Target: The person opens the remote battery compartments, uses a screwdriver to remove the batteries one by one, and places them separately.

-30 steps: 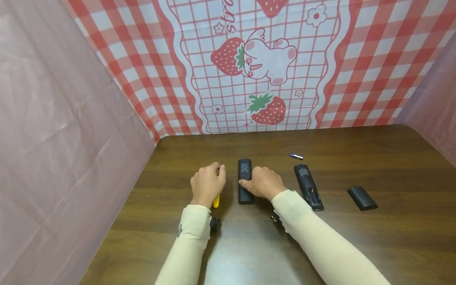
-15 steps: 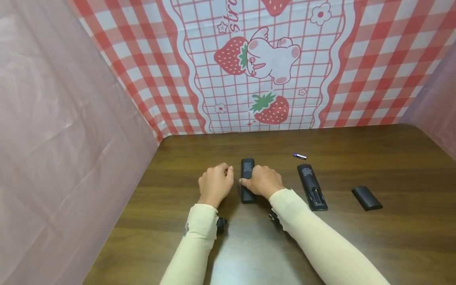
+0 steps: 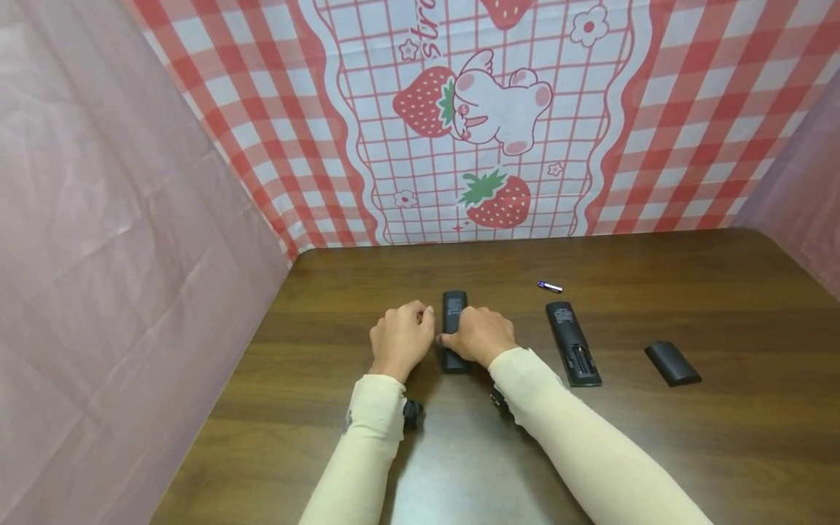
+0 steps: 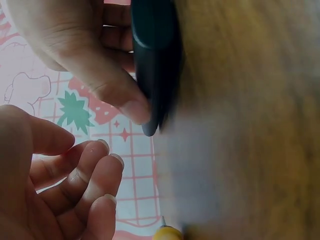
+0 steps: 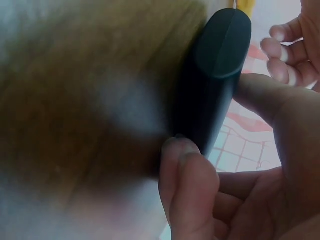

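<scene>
Right hand pinching the black remote, left hand drawn in beside it

The right hand (image 3: pixel 482 335) grips the black remote (image 3: pixel 454 313) between thumb and fingers, lying flat on the table (image 3: pixel 656 452). The left hand (image 3: pixel 400 339), fingers loosely curled and holding nothing, has slid in over the last second to just beside the remote, now covering the yellow item it had lain over. Off to the right hand's right lie an opened remote (image 3: pixel 573 344), its cover (image 3: pixel 672 363) and a small battery (image 3: pixel 550 286).
</scene>
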`<state>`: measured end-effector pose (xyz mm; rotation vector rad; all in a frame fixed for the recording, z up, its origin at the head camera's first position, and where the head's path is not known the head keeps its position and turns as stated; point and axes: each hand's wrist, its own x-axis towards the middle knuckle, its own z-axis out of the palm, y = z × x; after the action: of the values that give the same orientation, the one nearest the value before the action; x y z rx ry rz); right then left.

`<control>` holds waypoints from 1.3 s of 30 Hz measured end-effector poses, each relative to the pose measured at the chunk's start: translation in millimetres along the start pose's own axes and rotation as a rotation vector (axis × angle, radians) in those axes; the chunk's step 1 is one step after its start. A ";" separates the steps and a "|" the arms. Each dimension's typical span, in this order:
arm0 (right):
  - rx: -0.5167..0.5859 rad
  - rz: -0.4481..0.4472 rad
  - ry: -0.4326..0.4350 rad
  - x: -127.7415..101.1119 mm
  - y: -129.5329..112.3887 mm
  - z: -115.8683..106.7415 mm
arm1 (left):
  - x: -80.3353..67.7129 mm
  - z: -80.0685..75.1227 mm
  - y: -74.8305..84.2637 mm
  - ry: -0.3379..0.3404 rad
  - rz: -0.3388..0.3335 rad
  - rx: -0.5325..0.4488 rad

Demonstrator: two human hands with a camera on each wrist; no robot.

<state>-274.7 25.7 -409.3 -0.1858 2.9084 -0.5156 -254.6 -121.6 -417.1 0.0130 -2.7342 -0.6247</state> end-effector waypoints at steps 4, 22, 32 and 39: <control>0.020 0.004 0.002 -0.2 -0.4 1.5 | 1.2 -0.1 2.1 -0.012 -0.003 -0.030; 0.088 -0.012 -0.007 -3.7 2.7 -1.6 | 2.3 0.9 6.9 -0.058 -0.050 -0.059; 0.147 -0.004 0.020 -11.4 18.0 -7.7 | -1.0 7.5 13.6 -0.180 -0.157 -0.176; 0.147 -0.027 0.039 -20.1 28.1 -14.4 | -4.5 14.9 21.9 -0.252 -0.190 -0.359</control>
<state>-260.5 59.8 -402.7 -0.1964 2.8940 -0.7420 -253.8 -95.2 -421.9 0.1166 -2.8337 -1.2405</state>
